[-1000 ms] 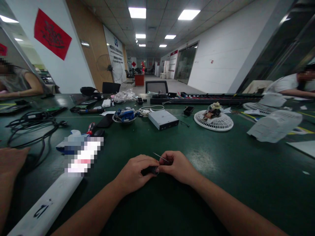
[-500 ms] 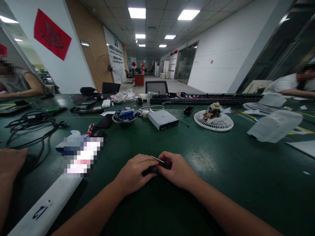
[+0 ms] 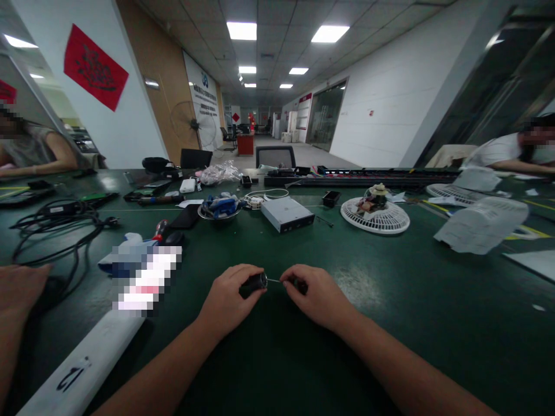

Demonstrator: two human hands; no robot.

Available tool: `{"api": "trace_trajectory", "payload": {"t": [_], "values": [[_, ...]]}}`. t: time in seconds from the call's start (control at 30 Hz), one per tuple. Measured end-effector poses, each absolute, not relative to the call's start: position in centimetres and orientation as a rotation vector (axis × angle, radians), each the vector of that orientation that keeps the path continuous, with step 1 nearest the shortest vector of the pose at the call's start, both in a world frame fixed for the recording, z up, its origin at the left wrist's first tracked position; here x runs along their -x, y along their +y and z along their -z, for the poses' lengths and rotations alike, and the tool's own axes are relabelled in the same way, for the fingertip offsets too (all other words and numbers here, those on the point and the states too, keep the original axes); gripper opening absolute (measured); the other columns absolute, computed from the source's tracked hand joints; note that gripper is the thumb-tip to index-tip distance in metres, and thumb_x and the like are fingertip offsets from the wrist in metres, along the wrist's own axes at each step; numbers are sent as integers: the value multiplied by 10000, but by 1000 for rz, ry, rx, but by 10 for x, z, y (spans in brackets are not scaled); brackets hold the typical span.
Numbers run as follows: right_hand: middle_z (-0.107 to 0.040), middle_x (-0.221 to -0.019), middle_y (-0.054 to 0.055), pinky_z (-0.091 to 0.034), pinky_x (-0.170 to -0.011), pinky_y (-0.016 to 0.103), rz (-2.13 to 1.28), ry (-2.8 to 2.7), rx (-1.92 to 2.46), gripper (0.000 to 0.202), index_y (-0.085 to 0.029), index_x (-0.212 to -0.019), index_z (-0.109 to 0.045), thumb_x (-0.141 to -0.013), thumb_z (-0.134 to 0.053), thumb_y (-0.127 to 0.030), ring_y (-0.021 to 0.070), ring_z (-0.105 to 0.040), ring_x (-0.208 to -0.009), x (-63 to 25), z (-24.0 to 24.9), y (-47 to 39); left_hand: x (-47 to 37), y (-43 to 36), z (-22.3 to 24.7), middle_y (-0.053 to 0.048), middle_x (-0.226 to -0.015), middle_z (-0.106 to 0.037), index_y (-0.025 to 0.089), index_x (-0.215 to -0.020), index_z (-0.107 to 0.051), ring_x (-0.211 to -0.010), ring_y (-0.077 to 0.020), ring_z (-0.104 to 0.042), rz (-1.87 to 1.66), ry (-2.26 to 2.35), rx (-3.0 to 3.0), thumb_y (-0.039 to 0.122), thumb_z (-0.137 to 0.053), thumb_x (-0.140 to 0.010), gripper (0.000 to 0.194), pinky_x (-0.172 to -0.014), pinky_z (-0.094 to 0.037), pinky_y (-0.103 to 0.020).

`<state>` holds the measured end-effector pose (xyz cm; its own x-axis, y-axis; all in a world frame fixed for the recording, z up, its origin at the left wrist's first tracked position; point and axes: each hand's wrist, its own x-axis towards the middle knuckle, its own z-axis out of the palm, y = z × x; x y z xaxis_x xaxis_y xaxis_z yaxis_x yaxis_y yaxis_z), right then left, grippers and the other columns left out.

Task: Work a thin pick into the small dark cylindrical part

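Low over the green table, my left hand point(image 3: 232, 300) is closed around a short black cylinder point(image 3: 255, 282), whose round end with a shiny rim faces right. My right hand point(image 3: 316, 294) pinches a thin metal rod point(image 3: 273, 281) between thumb and fingers. The rod points left, and its tip lies at or very near the cylinder's round end; I cannot tell whether it is inside. Something dark shows in the hollow of my right palm, mostly covered by the fingers.
A grey disc drive point(image 3: 287, 214), a bowl of blue items point(image 3: 219, 208) and a white fan grille point(image 3: 375, 216) lie ahead. A long white case point(image 3: 82, 358) is at left, near another person's hand point(image 3: 26, 289) and black cables point(image 3: 65, 222). A translucent plastic housing point(image 3: 481, 225) stands right.
My hands have drawn apart slightly. The cylinder has turned so its round end shows, and the rod, which lay slanted over my left fingers, now spans the gap between the hands.
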<state>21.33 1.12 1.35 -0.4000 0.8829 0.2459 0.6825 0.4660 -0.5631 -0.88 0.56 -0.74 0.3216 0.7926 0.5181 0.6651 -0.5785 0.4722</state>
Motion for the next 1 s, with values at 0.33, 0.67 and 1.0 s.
{"api": "trace_trajectory", "payload": {"t": [0.33,0.67,1.0], "values": [[-699,-841,0,-444,-663,264,-579,-2209,1308,164,-237,-912,-705,-846,-557,-210,142,-612,-733,-209,-14,9,7,4,9,-40,-1082,-694,215,-1110,-645,-1018,-215,-635,-987,1262,-2466,123,-721,-782,349,-915,-517,-403],[-703,-831,14,-454,-654,278,-599,-2209,1334,173,-223,-901,-721,-833,-564,-207,150,-610,-718,-209,-18,6,6,2,6,-59,-1087,-699,214,-1125,-643,-1011,-227,-645,-966,1214,-2500,142,-682,-812,323,-896,-528,-415],[-700,-830,19,-454,-662,284,-559,-2242,1348,176,-222,-890,-727,-829,-563,-203,159,-614,-728,-209,-18,7,5,2,4,-44,-1082,-704,214,-1104,-652,-1005,-221,-644,-920,1223,-2490,104,-708,-783,344,-901,-521,-415]]}}
